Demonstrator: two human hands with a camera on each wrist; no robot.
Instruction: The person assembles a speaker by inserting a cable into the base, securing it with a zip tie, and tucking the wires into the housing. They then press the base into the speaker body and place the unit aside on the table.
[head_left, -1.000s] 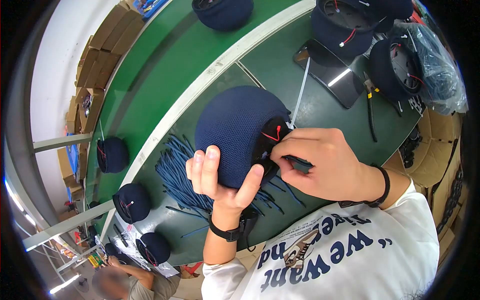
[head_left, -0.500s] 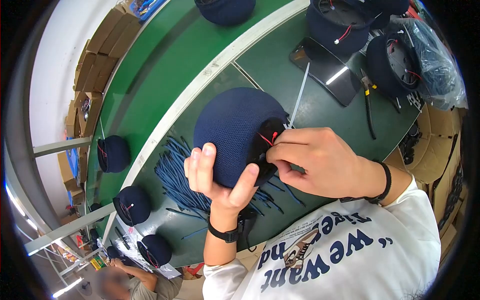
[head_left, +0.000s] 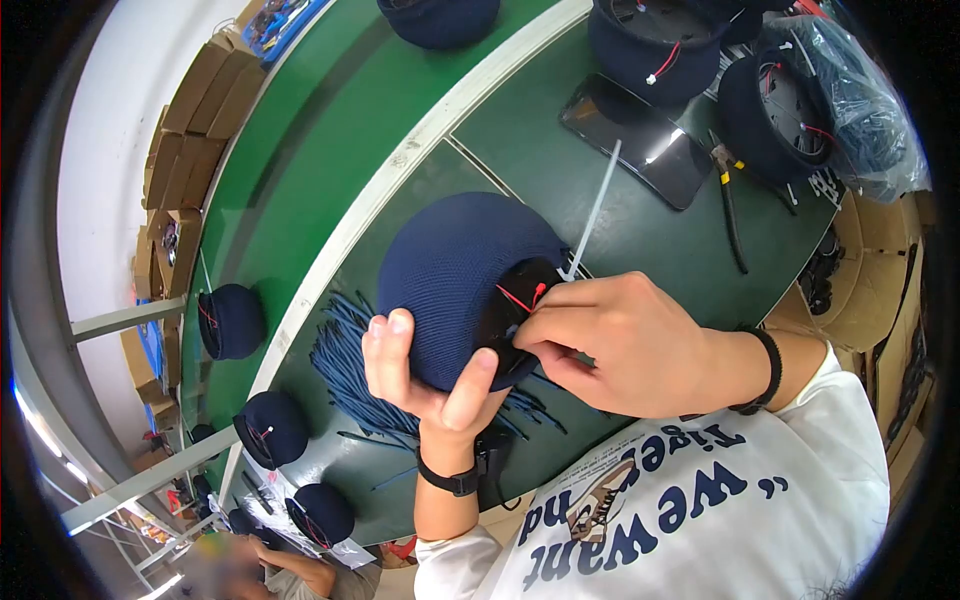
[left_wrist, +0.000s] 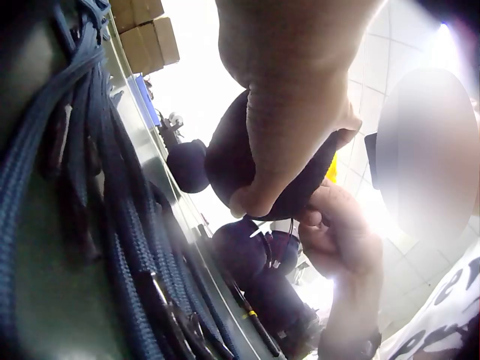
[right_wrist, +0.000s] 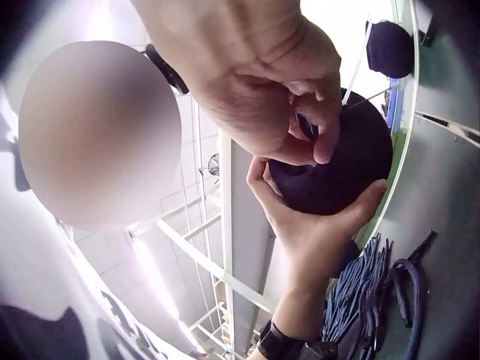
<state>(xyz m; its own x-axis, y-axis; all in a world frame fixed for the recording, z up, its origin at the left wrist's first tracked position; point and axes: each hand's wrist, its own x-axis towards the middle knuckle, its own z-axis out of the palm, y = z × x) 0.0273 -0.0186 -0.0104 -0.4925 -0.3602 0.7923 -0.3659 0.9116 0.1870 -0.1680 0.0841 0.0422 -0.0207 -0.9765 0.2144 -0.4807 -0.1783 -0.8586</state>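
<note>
A round navy fabric-covered shell [head_left: 455, 270] is held above the table, its dark opening turned toward the person's right side. The left hand [head_left: 425, 385] grips it from below, fingers on the outside and thumb at the rim. At the opening, the right hand [head_left: 620, 345] pinches something at the edge with thumb and fingertips; what exactly is hidden. Red wires [head_left: 520, 297] stick out of the opening, and a white cable tie [head_left: 597, 210] rises beside it. In the right wrist view both hands touch the dark shell [right_wrist: 352, 157].
Blue cords [head_left: 355, 370] lie in a bundle beneath the shell. Behind are a phone [head_left: 640, 140], pliers [head_left: 730, 200], more navy shells [head_left: 655, 50] and a clear plastic bag [head_left: 860, 110]. Another person [head_left: 300, 572] sits at lower left. Cardboard boxes [head_left: 205, 90] line the far side.
The shell and both hands have shifted slightly left and down in the head view. A dark strip end seen earlier beneath the right hand's fingers no longer shows.
</note>
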